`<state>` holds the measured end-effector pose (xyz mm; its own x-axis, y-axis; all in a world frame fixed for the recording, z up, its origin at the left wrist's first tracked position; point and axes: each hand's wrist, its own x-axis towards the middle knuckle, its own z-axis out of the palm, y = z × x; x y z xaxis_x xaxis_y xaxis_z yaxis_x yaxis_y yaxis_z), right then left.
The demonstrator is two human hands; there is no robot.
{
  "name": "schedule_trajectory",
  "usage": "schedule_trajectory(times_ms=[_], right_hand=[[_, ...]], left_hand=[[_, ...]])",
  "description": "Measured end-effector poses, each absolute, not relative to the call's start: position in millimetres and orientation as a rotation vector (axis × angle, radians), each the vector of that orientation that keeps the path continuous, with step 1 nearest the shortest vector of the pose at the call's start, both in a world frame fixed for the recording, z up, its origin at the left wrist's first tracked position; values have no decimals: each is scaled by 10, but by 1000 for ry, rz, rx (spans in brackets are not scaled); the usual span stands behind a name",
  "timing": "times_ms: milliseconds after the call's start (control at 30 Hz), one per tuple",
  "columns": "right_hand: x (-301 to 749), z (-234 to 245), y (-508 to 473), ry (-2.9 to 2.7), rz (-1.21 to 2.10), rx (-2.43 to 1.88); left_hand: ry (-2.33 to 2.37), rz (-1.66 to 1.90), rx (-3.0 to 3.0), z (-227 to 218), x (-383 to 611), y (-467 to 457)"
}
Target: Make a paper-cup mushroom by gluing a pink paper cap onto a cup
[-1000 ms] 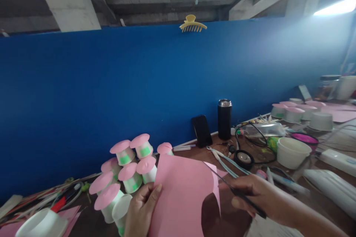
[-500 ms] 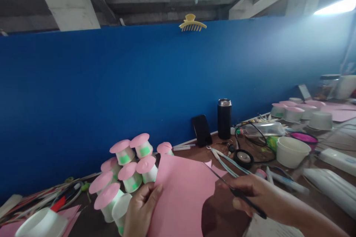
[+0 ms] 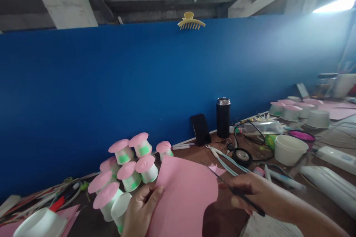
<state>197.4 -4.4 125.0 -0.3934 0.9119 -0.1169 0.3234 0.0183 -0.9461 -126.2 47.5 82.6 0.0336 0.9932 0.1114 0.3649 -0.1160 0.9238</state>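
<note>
My left hand (image 3: 140, 211) grips the left edge of a pink paper sheet (image 3: 183, 196), thumb lying on top. My right hand (image 3: 256, 194) is closed round dark scissors (image 3: 226, 185), whose blades point left and up and meet the sheet's curved right edge. A small pink offcut (image 3: 215, 169) lies just beyond the blades. To the left of the sheet stands a pile of white cups with pink lids and green bands (image 3: 125, 170).
A blue partition (image 3: 111, 89) backs the brown table. A black flask (image 3: 223, 117), a phone (image 3: 200, 129), a tape roll (image 3: 242, 156), a white bowl (image 3: 290, 149), cables and more pink-lidded cups (image 3: 294, 109) lie right. A white dish (image 3: 41, 224) and pens sit left.
The pointed corner at the sheet's upper right has been cut away, leaving a rounded edge and an offcut on the table. My left hand has turned the sheet slightly.
</note>
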Motion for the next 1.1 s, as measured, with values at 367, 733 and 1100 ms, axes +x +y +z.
schedule_trajectory(times_ms=[367,733,1100], right_hand=[[2004,1200,-40,-1721,1419,-1255],[2003,1185,-33,-1762,1380,-1257],[1985,1180,-34,-1805,1310,-1309]], left_hand=[[1442,1134,1583,840,-1251,471],[1391,1083,1587,839,-1254,471],[1398,1102,1563,846,-1232,468]])
